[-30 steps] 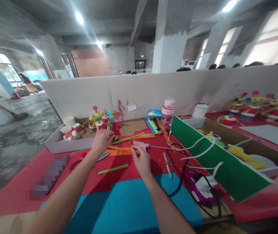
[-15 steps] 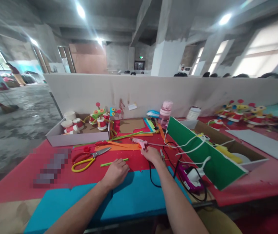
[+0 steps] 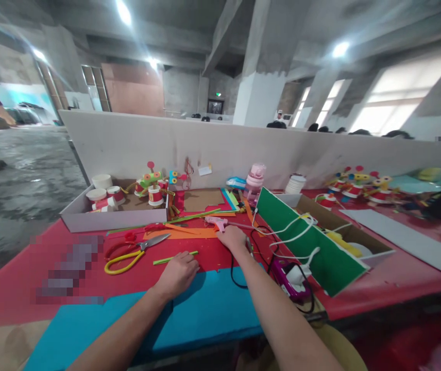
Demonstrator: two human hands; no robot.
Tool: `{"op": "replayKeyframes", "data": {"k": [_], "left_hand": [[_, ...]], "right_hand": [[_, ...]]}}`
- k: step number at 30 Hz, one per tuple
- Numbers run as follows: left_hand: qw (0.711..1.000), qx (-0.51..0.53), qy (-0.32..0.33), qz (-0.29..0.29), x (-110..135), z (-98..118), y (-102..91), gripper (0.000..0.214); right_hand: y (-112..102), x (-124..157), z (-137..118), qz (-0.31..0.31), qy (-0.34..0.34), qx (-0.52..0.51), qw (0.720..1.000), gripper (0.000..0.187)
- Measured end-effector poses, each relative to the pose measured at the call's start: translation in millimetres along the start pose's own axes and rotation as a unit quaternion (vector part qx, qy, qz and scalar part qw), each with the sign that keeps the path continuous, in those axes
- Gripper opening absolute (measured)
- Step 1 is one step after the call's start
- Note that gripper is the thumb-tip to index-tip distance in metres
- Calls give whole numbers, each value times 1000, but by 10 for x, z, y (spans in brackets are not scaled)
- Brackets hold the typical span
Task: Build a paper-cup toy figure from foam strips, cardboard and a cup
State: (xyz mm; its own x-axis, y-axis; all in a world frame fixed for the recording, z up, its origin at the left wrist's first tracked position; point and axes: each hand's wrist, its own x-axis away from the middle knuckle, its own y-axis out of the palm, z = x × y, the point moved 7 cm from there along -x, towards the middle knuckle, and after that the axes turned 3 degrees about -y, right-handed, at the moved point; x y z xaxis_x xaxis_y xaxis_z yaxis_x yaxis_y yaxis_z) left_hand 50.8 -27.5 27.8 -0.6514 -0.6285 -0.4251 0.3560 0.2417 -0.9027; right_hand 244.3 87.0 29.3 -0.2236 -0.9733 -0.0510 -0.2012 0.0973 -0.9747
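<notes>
My left hand (image 3: 177,273) rests on the red table cover at the edge of a blue foam sheet (image 3: 205,314). Its fingers are curled under, and what they hold, if anything, is hidden. A thin green strip (image 3: 174,257) lies just beyond its knuckles. My right hand (image 3: 233,238) is farther out, closed at the handle of a pink glue gun (image 3: 215,222) that lies on the table. The gun's cable trails off to the right.
Yellow and red scissors (image 3: 128,255) lie left of the strip, with orange paper (image 3: 184,233) behind. A white box (image 3: 112,219) holds paper cups and craft figures. A green-sided carton (image 3: 313,245), white cords and a purple device (image 3: 284,272) crowd the right. A white partition (image 3: 220,149) stands behind.
My left hand has drawn back from the white box to the table's near side by the green strip. My right hand stays at the glue gun. The view has swung slightly right.
</notes>
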Motion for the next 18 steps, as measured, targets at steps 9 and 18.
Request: {"op": "replayKeyframes", "data": {"k": [9, 18], "left_hand": [[1000, 29, 1, 3, -17, -8, -41, 31], [985, 143, -92, 0, -27, -190, -72, 27]], "right_hand": [[-157, -261, 88, -7, -36, 22, 999, 41], [-473, 99, -248, 218, -87, -425, 874, 55]]}}
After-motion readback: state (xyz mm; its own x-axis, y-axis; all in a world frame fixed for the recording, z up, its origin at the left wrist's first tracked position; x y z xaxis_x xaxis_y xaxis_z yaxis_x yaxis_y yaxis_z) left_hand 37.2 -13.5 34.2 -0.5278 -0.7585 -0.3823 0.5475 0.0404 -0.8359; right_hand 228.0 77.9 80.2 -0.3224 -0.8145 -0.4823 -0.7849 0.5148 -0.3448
